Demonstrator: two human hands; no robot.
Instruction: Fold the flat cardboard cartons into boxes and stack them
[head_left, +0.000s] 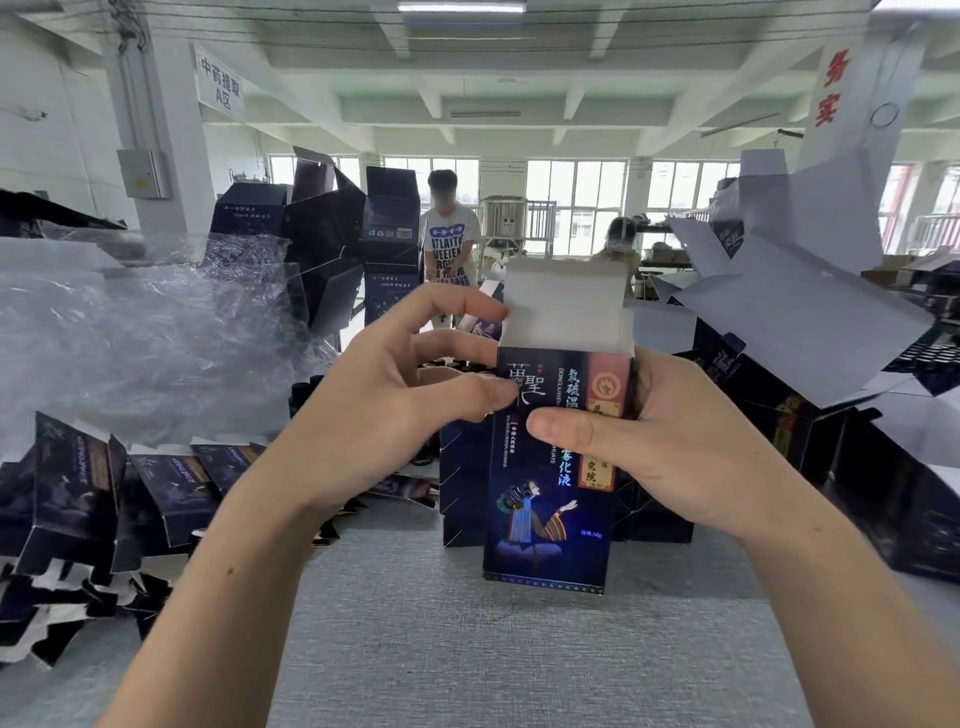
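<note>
Two hands hold one blue box (550, 467) up straight near the middle of the view. The right hand (665, 436) grips the box from the three o'clock side, with its thumb lying across the front and its fingers hidden behind. The left hand (395, 384) comes in from nine o'clock and pinches the box's edge. Its thumb presses on the front, and one finger touches the white top flap (563, 306), which stands open and points to twelve o'clock. I cannot tell if the bottom of the box touches the grey table (467, 649) at six o'clock. Many flat cartons (104, 493) lie in a messy pile at eight o'clock. Crinkly clear plastic wrap (130, 322) sits above them at nine o'clock. Some folded boxes (332, 234) are piled high at eleven o'clock. More boxes with open white flaps (805, 322) lean at two o'clock. Far back at twelve o'clock stands a person in a white shirt (449, 244).
</note>
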